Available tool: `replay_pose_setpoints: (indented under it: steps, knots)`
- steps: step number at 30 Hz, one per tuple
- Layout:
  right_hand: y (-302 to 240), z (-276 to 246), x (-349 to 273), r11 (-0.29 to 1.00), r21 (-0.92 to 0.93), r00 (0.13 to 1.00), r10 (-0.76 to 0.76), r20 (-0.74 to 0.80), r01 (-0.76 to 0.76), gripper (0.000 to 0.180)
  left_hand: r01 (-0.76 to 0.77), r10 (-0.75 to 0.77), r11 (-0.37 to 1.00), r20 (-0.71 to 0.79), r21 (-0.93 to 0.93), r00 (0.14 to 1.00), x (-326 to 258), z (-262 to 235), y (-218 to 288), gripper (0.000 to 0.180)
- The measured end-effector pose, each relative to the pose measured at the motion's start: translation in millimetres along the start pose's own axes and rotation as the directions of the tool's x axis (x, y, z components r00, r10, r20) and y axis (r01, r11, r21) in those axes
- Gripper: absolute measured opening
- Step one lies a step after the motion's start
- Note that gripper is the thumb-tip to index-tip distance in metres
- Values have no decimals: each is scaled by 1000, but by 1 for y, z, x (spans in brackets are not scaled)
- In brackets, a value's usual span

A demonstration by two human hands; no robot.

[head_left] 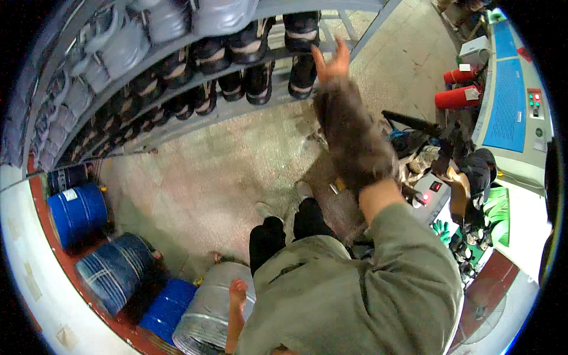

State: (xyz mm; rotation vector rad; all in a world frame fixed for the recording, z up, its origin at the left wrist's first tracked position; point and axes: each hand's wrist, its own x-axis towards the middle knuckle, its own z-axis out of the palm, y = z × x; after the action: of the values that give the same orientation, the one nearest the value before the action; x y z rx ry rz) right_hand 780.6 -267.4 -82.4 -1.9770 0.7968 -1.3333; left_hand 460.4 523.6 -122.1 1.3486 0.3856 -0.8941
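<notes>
My right hand point(334, 64) reaches out to the far side, its thumb and fingers spread apart with nothing between them. Beside the fingers, a black shoe point(302, 36) with a pale patch sits on the grey metal rack point(370, 29); I cannot tell whether they touch. A second black shoe point(302, 77) stands on the level below. A dark brown sleeve cover point(355, 133) wraps my right forearm, blurred by motion. Low on the left side, my left hand point(238, 293) hangs in front of a silver drum point(216, 302), its fingers curled and nothing visible in them.
Rows of black shoes point(210, 56) and grey shoe-shaped forms point(118, 44) fill the rack. A blue drum point(80, 213) and other drums line the left wall. At right are red cylinders point(457, 98), a machine with a blue panel point(506, 109) and a cluttered bench with a grey control box point(431, 192).
</notes>
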Motion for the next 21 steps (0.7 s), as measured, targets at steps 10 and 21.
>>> replay_pose_setpoints:
  steps: [10, 21]
  knots:
    - [99, 67, -104, 902, -391, 813, 362, 456, -183, 71, 318, -324, 860, -55, 399, 944, 119, -83, 65, 25]
    - [68, 39, -73, 888, -220, 893, 434, 114, -404, 75, -39, -135, 655, 167, 755, 977, 253, -98, 191, 43]
